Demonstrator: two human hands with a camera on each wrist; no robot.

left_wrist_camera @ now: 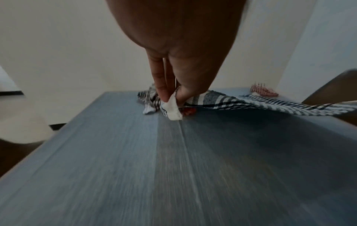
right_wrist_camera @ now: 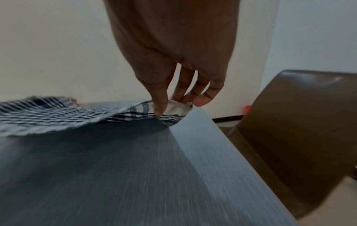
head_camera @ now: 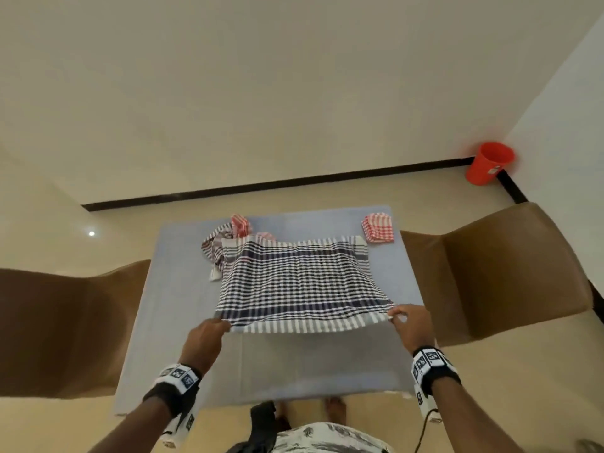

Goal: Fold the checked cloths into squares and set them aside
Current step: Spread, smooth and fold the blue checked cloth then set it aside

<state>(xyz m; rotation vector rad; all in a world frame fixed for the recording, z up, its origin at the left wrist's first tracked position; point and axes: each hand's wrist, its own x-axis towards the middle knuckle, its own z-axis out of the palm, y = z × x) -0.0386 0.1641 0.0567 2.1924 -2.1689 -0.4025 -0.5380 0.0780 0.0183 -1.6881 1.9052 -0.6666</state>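
The head camera looks steeply down from above the blue table (head_camera: 183,289). Each wrist camera sits low and close, facing forward along the tabletop; all three views share it.

On the table (head_camera: 157,289): one navy checked cloth (head_camera: 294,282), one folded red cloth (head_camera: 378,227), one unfolded heap (head_camera: 225,238); beside it, two chairs (head_camera: 496,269).

Navy-and-white checked cloth (head_camera: 295,282), red-and-white checked square (head_camera: 378,231), grey-blue table (head_camera: 157,322), orange-red cup (head_camera: 489,163)
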